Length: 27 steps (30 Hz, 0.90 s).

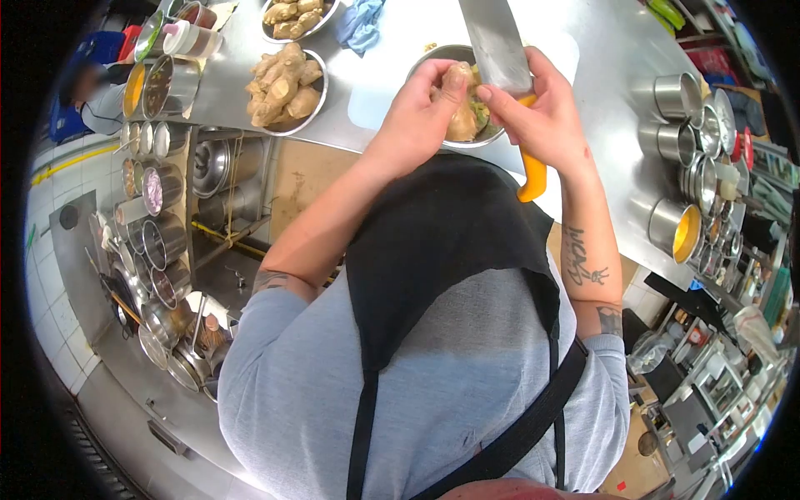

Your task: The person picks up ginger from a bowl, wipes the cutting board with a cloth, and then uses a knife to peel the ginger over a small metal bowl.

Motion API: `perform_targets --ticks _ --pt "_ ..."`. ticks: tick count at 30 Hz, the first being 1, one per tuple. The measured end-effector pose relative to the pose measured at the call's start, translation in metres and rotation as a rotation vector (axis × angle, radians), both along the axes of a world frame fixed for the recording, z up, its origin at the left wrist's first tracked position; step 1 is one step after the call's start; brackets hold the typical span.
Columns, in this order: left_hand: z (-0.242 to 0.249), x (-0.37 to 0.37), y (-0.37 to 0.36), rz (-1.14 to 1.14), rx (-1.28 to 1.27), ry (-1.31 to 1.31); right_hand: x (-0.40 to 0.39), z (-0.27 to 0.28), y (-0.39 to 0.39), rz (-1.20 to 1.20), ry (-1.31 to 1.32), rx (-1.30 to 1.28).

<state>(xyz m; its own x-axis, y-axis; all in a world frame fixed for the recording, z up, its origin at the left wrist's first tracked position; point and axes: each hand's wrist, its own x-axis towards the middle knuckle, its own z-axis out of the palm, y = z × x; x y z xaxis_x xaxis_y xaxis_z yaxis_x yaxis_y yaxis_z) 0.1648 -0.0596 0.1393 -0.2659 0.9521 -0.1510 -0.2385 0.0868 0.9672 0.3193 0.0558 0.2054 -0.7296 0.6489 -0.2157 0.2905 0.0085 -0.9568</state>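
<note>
My left hand [425,112] is closed on a piece of ginger root [461,117], held over a metal bowl [433,57]. In my right hand [542,117] is a large knife [497,42] with a yellow handle [533,171]; its wide blade points away from me. The right thumb reaches towards the ginger beside the blade. Peelings [482,117] show in the bowl beneath, partly hidden by my hands. The bowl stands on a white cutting board [371,96].
Left of the board, a metal bowl of ginger roots [283,87] stands near another bowl of ginger [293,18]. A crumpled blue cloth or glove [360,25] lies behind. Metal pots [677,96] line the right side. A person [104,104] is at the far left.
</note>
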Motion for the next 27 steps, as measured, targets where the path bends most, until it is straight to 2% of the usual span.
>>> perform_targets --ticks 2,5,6,8,12,14,18,20,23,27 --pt "0.001 -0.004 -0.001 0.069 -0.013 0.050 0.000 0.007 -0.002 -0.030 0.015 0.032" --pt "0.013 -0.014 -0.007 0.054 0.038 -0.331 0.002 0.003 -0.001 -0.088 0.011 0.165" --pt "0.013 -0.018 -0.009 0.009 0.060 -0.365 0.003 0.000 0.000 -0.108 0.005 0.225" --pt "0.013 -0.027 -0.012 -0.081 0.103 -0.433 0.008 -0.008 0.003 -0.108 0.028 0.181" --pt "0.010 -0.031 -0.015 -0.109 0.102 -0.355 0.012 -0.007 -0.004 -0.147 -0.022 0.056" --pt "0.006 -0.032 -0.015 -0.123 0.102 -0.292 0.015 -0.006 -0.010 -0.128 -0.023 0.085" --pt "0.005 -0.029 -0.018 -0.149 0.106 -0.385 0.020 0.006 -0.028 -0.111 0.013 0.129" --pt "0.010 -0.026 -0.018 -0.183 0.102 -0.459 0.027 0.002 -0.031 -0.049 0.038 0.283" --pt "0.009 -0.024 -0.014 -0.174 0.149 -0.392 0.033 0.003 -0.037 -0.030 0.019 0.353" --pt "0.007 -0.032 -0.015 -0.230 0.132 -0.111 0.041 0.005 -0.044 -0.006 -0.098 0.453"
